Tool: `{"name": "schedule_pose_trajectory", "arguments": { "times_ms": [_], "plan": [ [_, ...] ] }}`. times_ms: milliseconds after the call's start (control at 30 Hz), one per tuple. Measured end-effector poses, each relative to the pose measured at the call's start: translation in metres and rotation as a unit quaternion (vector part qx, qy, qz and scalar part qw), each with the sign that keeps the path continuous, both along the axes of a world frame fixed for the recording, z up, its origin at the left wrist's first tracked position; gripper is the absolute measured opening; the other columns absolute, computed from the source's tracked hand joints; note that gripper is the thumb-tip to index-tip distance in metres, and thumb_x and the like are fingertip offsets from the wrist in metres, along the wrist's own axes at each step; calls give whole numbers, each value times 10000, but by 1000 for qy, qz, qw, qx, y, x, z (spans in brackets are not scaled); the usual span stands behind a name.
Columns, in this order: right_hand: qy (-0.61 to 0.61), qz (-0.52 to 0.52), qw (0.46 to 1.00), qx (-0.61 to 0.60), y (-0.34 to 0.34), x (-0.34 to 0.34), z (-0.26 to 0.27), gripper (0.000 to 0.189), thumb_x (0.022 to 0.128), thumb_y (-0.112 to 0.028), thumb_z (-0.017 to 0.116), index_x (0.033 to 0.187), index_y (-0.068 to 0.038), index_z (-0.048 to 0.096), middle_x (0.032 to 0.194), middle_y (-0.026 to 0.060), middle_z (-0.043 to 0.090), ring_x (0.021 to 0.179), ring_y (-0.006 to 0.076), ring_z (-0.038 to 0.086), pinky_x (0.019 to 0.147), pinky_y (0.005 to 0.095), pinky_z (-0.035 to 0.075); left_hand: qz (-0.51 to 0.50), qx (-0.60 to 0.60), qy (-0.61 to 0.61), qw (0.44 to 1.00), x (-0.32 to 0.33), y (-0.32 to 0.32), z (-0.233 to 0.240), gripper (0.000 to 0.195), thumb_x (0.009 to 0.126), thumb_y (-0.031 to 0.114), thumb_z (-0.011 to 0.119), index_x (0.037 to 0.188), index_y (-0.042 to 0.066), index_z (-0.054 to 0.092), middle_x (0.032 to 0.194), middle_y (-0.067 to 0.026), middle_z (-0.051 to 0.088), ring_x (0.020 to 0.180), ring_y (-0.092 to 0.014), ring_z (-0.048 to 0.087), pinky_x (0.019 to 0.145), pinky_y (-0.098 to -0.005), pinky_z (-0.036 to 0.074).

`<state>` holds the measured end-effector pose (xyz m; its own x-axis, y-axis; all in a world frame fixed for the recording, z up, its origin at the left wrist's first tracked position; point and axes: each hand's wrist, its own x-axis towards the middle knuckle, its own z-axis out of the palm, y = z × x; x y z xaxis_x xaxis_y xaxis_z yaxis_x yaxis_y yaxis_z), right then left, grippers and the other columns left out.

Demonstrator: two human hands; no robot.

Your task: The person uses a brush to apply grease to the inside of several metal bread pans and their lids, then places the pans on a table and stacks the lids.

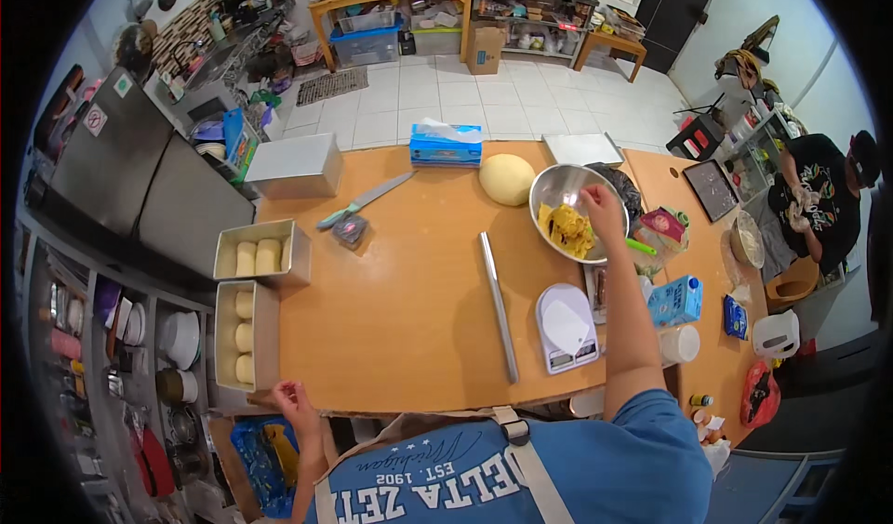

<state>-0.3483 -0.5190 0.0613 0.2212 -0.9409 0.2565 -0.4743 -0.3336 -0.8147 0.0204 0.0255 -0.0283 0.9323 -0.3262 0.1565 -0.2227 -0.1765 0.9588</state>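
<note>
My right hand (pixel 603 210) is over a stainless steel mixing bowl (pixel 548 182), fingers bent together; whether they pinch anything is too small to tell. Inside lies a yellow, creamy mixture (pixel 568 230) with darker streaks. A green handle (pixel 640 246) sticks out past the bowl's rim, partly behind my forearm. Down at the table's near left edge, my left hand (pixel 294 400) hangs with loosely curled fingers and no object visible in it. Beside it stands a metal loaf pan (pixel 268 343) with three dough rolls (pixel 244 337). Another loaf pan (pixel 300 255) behind it also contains dough rolls (pixel 268 255).
A metal rolling pin (pixel 499 308) and a kitchen scale (pixel 566 329) lie before me. Farther back are a dough ball (pixel 507 179), a long knife (pixel 370 198), a tissue box (pixel 446 146) and a closed tin (pixel 293 167). A carton (pixel 677 299) stands right; another person (pixel 813 203) works beyond.
</note>
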Motion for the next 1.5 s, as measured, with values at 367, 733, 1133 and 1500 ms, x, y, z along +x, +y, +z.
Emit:
{"name": "schedule_pose_trajectory", "arguments": {
  "times_ms": [367,733,1133,1500],
  "plan": [
    [414,-51,908,49,-222,61,-53,245,688,-235,638,842,-45,657,880,167,650,823,307,630,732,380,506,-132,145,-63,979,-52,-111,-8,172,779,9,581,899,24,457,865,-70,426,700,-140,406,616,-246,374],
    [575,-31,799,174,-264,115,-87,400,604,-190,763,979,-90,661,1048,99,635,973,254,614,763,373,521,-79,163,-45,982,-43,-142,-5,173,778,-6,566,910,27,459,902,-75,429,738,-139,423,625,-245,391],
    [614,5,779,129,-278,114,-109,258,766,-166,565,1000,-113,659,1035,72,646,934,238,632,711,390,529,-77,158,-54,983,-51,-145,-5,173,775,0,567,916,29,472,916,-87,444,768,-158,444,631,-255,409],
    [643,135,729,190,-275,108,-104,387,586,-238,745,937,-88,679,846,88,672,748,210,661,692,373,518,-77,154,-56,984,-57,-128,0,201,769,-16,565,933,36,460,950,-90,444,804,-159,449,644,-249,410]
  ]
}}
